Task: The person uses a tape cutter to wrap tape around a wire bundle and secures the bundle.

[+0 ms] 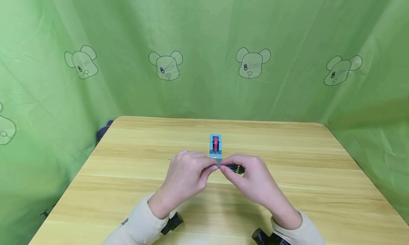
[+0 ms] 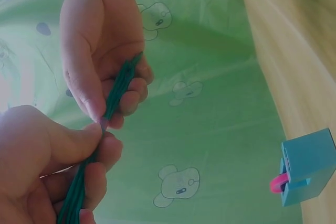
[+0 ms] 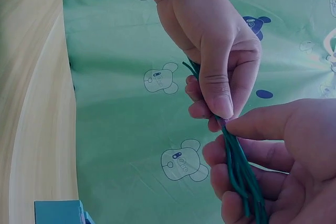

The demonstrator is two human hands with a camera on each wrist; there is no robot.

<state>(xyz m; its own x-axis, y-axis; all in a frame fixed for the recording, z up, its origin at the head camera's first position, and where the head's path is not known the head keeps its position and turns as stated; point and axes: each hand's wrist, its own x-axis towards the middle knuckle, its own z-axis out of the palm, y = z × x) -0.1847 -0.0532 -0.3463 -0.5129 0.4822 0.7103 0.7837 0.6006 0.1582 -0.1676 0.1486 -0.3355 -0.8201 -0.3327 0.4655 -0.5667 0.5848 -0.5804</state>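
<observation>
A bundle of thin green strands [image 2: 122, 87] is held between both hands, over the table's middle. My left hand [image 1: 188, 172] pinches it near its middle with thumb and forefinger. Close beside it, my right hand [image 1: 255, 179] also pinches the bundle, the two thumbs nearly touching. Between the fingertips a small pinkish-purple band [image 3: 224, 123] shows round the strands; most of it is hidden. Strands run along both palms, past the curled fingers. Just beyond the hands stands a blue tape dispenser [image 1: 215, 154] with a pink roll core.
The wooden table [image 1: 127, 138] spreads out on all sides of the hands. Green curtains [image 1: 204, 25] with bear-head drawings hang behind it and at both sides. Something dark purple [image 1: 102, 131] sits past the table's left edge.
</observation>
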